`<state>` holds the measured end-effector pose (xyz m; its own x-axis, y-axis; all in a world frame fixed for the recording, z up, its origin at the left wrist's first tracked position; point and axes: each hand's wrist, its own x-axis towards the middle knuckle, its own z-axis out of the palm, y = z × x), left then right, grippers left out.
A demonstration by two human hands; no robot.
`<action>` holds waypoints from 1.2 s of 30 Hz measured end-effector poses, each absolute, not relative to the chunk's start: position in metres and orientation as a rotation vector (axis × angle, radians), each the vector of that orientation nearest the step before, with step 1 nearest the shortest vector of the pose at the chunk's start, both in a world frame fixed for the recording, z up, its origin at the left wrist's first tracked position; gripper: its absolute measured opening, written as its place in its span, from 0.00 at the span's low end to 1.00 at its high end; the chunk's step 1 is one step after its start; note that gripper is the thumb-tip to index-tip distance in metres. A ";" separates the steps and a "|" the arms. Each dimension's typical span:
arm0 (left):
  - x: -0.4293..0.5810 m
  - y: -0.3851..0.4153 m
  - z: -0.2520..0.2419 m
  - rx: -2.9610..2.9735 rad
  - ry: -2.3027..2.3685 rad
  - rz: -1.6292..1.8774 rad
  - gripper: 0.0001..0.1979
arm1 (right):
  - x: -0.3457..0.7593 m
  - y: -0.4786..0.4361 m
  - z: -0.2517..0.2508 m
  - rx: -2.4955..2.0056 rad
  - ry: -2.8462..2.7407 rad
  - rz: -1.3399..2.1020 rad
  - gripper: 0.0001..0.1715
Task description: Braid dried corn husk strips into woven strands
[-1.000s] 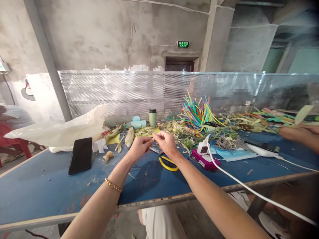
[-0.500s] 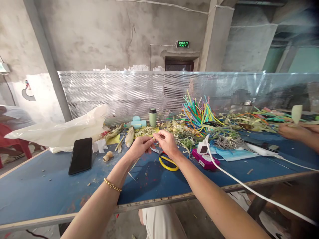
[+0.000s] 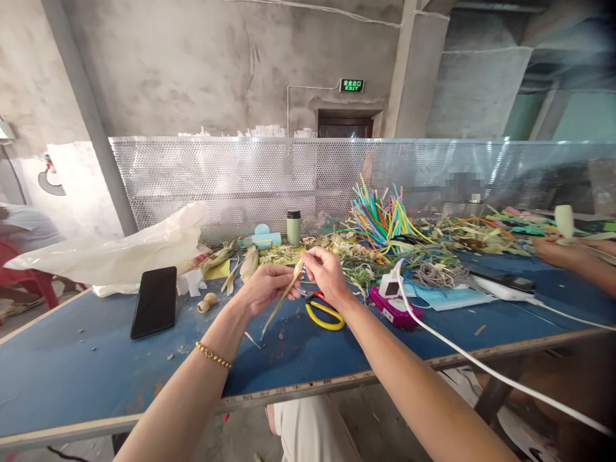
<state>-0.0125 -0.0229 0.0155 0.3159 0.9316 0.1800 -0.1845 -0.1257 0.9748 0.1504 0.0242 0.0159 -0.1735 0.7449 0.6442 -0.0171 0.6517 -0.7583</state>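
A thin pale strip of dried corn husk (image 3: 282, 299) slants between my two hands, its narrow tail hanging over the blue table. My right hand (image 3: 325, 271) pinches its upper end between thumb and fingers. Lower down, my left hand (image 3: 270, 286) is closed around the strip with thumb and fingertips. Scissors with yellow and red handles (image 3: 325, 316) lie just beneath my right hand, their blades partly hidden by it. Behind my left hand sits a bundled corn husk (image 3: 249, 264). Two small wooden bead-like pieces (image 3: 207, 302) rest to the left.
A black phone (image 3: 154, 301) and a plastic bag (image 3: 120, 247) are at left. Behind stand a green bottle (image 3: 293, 228) and colourful pipe cleaners (image 3: 380, 218) amid husk scraps. A purple power block (image 3: 394, 309) with a white cable (image 3: 447, 346) is at right, near another person's hand (image 3: 553, 249).
My hands have moved slightly apart and my left hand has turned, so the husk strip now shows between them. At right, the other person's hands have shifted a little with a pale green piece.
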 end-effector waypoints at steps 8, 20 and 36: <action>-0.012 -0.018 0.011 1.482 0.925 1.190 0.09 | 0.150 0.025 0.016 -0.654 -1.653 0.710 0.21; -0.001 -0.017 0.009 1.624 1.023 1.360 0.18 | 0.149 0.036 0.008 -0.762 -1.666 0.487 0.21; -0.002 -0.015 0.006 2.060 1.303 1.297 0.15 | 0.150 0.039 0.008 -0.792 -1.616 0.496 0.22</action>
<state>-0.0019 -0.0153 0.0065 0.1452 0.8535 0.5004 0.5042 -0.4990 0.7048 0.1503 0.0389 0.0080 -0.0596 0.7288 0.6821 0.2203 0.6761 -0.7031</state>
